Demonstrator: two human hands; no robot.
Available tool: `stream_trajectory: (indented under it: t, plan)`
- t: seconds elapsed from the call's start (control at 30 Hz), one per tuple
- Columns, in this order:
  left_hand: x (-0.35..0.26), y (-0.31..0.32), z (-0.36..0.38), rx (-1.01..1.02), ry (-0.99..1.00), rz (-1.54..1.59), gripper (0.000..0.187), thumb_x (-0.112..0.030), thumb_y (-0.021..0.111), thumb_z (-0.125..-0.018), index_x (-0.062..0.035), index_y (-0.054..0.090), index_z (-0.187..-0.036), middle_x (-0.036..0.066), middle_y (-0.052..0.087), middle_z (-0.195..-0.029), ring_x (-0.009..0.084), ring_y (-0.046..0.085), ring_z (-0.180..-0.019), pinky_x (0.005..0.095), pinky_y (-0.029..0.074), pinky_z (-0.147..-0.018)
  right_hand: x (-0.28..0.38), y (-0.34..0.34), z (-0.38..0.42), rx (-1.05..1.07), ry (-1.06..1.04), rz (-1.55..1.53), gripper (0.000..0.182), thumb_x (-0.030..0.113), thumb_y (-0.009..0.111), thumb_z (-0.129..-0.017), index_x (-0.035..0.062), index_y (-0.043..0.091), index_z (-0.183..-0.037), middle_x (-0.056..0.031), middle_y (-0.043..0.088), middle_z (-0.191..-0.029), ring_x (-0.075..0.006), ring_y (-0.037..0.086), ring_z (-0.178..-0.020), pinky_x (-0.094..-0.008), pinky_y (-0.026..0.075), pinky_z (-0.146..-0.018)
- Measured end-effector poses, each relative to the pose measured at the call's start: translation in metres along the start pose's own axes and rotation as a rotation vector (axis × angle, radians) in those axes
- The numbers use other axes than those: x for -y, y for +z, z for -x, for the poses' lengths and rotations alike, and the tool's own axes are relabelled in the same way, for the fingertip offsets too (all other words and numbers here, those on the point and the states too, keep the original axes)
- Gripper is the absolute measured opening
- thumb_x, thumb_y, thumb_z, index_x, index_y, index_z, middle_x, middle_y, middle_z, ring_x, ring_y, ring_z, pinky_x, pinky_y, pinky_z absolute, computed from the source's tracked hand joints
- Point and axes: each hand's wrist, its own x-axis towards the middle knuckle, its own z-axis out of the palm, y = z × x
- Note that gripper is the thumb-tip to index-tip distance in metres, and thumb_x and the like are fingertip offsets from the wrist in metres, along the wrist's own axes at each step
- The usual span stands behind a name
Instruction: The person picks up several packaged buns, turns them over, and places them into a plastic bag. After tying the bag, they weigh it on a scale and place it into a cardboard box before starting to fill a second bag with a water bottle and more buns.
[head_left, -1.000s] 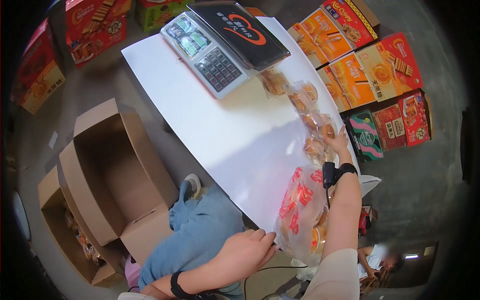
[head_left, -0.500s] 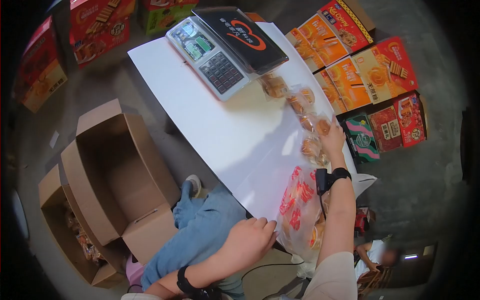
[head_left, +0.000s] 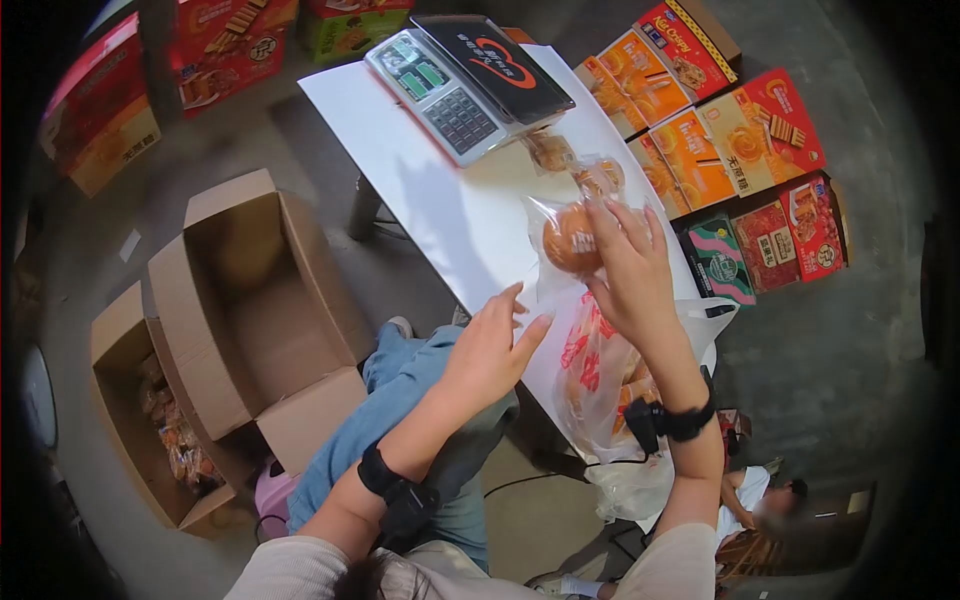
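Observation:
A round brown bun (head_left: 570,240) in clear wrapping is gripped by my right hand (head_left: 637,275), its fingers closed over the bun's right side, above the white table (head_left: 420,195). My left hand (head_left: 488,345) is open left of the bun, thumb and fingers apart, with nothing in it. Below my right hand, a clear plastic bag (head_left: 577,385) with red print sags over the table's near end, with wrapped buns inside. Farther up the table lie more wrapped buns (head_left: 603,174), partly behind the fingers, and a wrapped pastry (head_left: 550,152) beside the scale.
A digital scale (head_left: 450,105) stands at the table's far end. Snack boxes (head_left: 765,130) line the right side, and red boxes (head_left: 232,55) stand at upper left. An open carton (head_left: 225,400) and another carton of wrapped pastries (head_left: 175,435) sit left. A person (head_left: 745,497) is at lower right.
My right hand has come back from the row of buns with a wrapped bun. My left hand has left the bag's edge, moved up and opened. The view has shifted slightly.

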Motion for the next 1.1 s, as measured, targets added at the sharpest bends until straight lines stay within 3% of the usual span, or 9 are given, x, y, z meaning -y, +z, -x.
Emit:
stream_trajectory:
  t: [0.13,0.23,0.3,0.47,0.53,0.67,0.87,0.97,1.1]
  plan:
    - [-0.008,0.0,0.004,0.053,-0.045,0.311,0.061,-0.039,0.049,-0.087,0.0043,0.031,-0.125,0.016,0.051,-0.107,0.0256,0.055,-0.094,0.036,0.044,-0.08,0.041,-0.036,0.025,0.077,0.047,0.039,0.076,0.003,0.064,-0.061,0.0045,0.032,-0.13,-0.0083,0.047,-0.122,-0.0272,0.042,-0.114,-0.052,0.023,-0.099]
    - [-0.011,0.008,0.006,0.068,0.13,0.683,0.06,-0.038,0.048,-0.088,0.0032,0.029,-0.127,0.013,0.049,-0.113,0.0218,0.053,-0.1,0.0344,0.042,-0.085,0.06,-0.041,0.039,0.016,0.171,-0.105,0.077,0.006,0.065,-0.063,0.005,0.03,-0.132,-0.0113,0.046,-0.122,-0.0282,0.041,-0.115,-0.0522,0.022,-0.1]
    - [-0.02,0.001,0.008,0.209,-0.141,1.105,0.055,-0.035,0.047,-0.088,0.0008,0.031,-0.126,0.01,0.049,-0.116,0.0184,0.052,-0.103,0.0324,0.041,-0.088,0.072,-0.034,0.047,-0.051,0.24,-0.194,0.076,0.007,0.065,-0.066,0.0049,0.029,-0.132,-0.0126,0.046,-0.122,-0.0291,0.04,-0.116,-0.051,0.022,-0.1]
    - [-0.006,-0.014,0.006,0.173,-0.163,1.181,0.049,-0.034,0.042,-0.088,-0.0019,0.037,-0.125,0.01,0.048,-0.119,0.0186,0.049,-0.107,0.0343,0.038,-0.092,0.086,-0.006,0.054,-0.188,0.432,-0.803,0.072,0.011,0.063,-0.075,0.0049,0.024,-0.135,-0.0158,0.038,-0.13,-0.0291,0.035,-0.121,-0.0451,0.023,-0.102]
    - [-0.005,-0.014,0.001,0.153,-0.12,1.253,0.045,-0.034,0.037,-0.09,-0.0003,0.045,-0.119,0.008,0.052,-0.112,0.0165,0.051,-0.103,0.0312,0.036,-0.092,0.089,0.031,0.051,-0.709,0.592,-1.348,0.071,0.013,0.059,-0.08,0.0044,0.016,-0.137,-0.0153,0.027,-0.138,-0.0266,0.03,-0.124,-0.0406,0.026,-0.101]
    - [0.014,-0.007,-0.008,-0.134,-0.066,0.814,0.045,-0.032,0.036,-0.091,0.003,0.045,-0.118,0.01,0.054,-0.105,0.0162,0.049,-0.1,0.0266,0.034,-0.091,0.103,0.083,0.042,-0.703,0.88,-1.513,0.071,0.014,0.055,-0.084,0.0034,0.01,-0.137,-0.0161,0.018,-0.141,-0.026,0.026,-0.127,-0.0395,0.028,-0.101]
    - [0.022,-0.031,-0.018,-0.122,-0.145,0.881,0.056,-0.041,0.034,-0.088,0.0048,0.047,-0.118,0.014,0.052,-0.115,0.0193,0.046,-0.108,0.0281,0.033,-0.093,0.127,0.109,0.029,-0.719,1.134,-2.221,0.05,0.021,0.05,-0.088,0.0019,0.027,-0.128,-0.014,0.04,-0.123,-0.0253,0.044,-0.108,-0.0404,0.04,-0.088]
    - [0.019,-0.034,-0.02,-0.145,-0.179,0.808,0.066,-0.05,0.03,-0.085,0.0042,0.047,-0.119,0.017,0.051,-0.117,0.0222,0.047,-0.11,0.0315,0.033,-0.095,0.114,0.123,0.039,-0.689,0.997,-2.448,0.046,0.024,0.049,-0.088,0.002,0.033,-0.125,-0.013,0.045,-0.118,-0.0247,0.046,-0.106,-0.0407,0.042,-0.085]
    - [0.008,-0.039,-0.022,-0.009,-0.259,0.976,0.072,-0.054,0.02,-0.083,0.0029,0.05,-0.116,0.015,0.052,-0.116,0.0248,0.048,-0.11,0.0337,0.034,-0.095,0.116,0.115,0.037,-0.724,0.985,-2.356,0.041,0.026,0.047,-0.089,0.0004,0.04,-0.12,-0.0121,0.048,-0.115,-0.0228,0.047,-0.106,-0.0411,0.042,-0.085]
